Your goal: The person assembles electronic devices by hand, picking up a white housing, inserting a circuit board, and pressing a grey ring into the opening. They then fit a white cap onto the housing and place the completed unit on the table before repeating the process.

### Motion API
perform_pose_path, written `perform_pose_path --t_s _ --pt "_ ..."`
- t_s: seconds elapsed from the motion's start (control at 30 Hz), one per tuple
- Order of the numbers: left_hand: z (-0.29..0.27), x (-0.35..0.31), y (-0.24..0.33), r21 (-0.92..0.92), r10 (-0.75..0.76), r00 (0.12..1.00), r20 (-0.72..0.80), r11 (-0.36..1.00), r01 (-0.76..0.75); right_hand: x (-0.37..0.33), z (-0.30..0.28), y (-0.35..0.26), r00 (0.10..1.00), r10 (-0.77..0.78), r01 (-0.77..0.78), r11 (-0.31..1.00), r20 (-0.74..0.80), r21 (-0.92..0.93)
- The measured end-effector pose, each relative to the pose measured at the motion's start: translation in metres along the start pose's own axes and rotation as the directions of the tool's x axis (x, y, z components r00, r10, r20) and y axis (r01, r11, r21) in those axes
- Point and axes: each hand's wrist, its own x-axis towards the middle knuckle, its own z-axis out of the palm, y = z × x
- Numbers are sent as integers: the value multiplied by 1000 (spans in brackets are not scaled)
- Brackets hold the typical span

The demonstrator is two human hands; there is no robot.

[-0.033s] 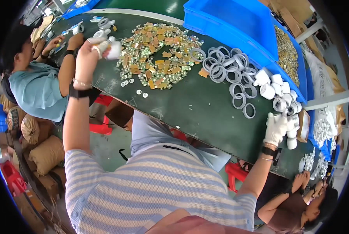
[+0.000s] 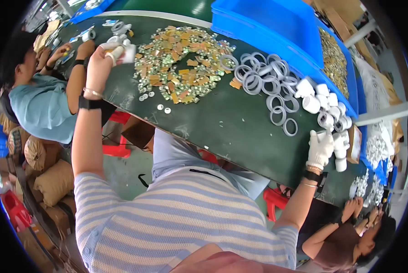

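White part point(image 2: 129, 53): in the left hand point(image 2: 104, 59), at the far left of the green table point(image 2: 245, 136), just left of the board pile. Vs the earlier frame: part was smeared by motion, now sharper and a bit farther up the table. Whole view has slid slightly left. Right hand point(image 2: 321, 150) about the same spot.

Left: fingers curled in, pinching the part; exact contact hidden. Right: gloved, fingers partly spread, fingertips at the white fittings point(image 2: 340, 152); can't tell if it grips one.

Around: pile of small green and tan boards point(image 2: 167, 54) between the hands, loose white discs point(image 2: 167, 110) on its near side. Grey rings point(image 2: 252, 84) right of it, white caps point(image 2: 311, 104) right of those. Blue bin point(image 2: 258, 38) behind the rings. Co-worker in teal point(image 2: 44, 107) at left.
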Motion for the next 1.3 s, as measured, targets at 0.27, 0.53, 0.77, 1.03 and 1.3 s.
perform_pose_path --t_s 0.27,0.53,0.77,1.03,1.3 --pt "115 -99 26 -255 32 911 411 964 81 -88 -20 -76 967 11 -224 513 255 829" --pt "211 -218 59 -253 -48 290 956 366 895 -127 6 -137 822 -559 203 469 111 860" --pt "183 -197 70 -153 -111 273 956 606 781 -82 37 -104 760 -650 643 745 -22 180" --pt "156 -185 95 -28 238 444 864 903 -430 -124 -33 -132 621 -784 699 568 26 434" --pt "159 -184 96 -27 368 303 879 674 -738 -126 -27 -126 684 -717 312 453 134 835"
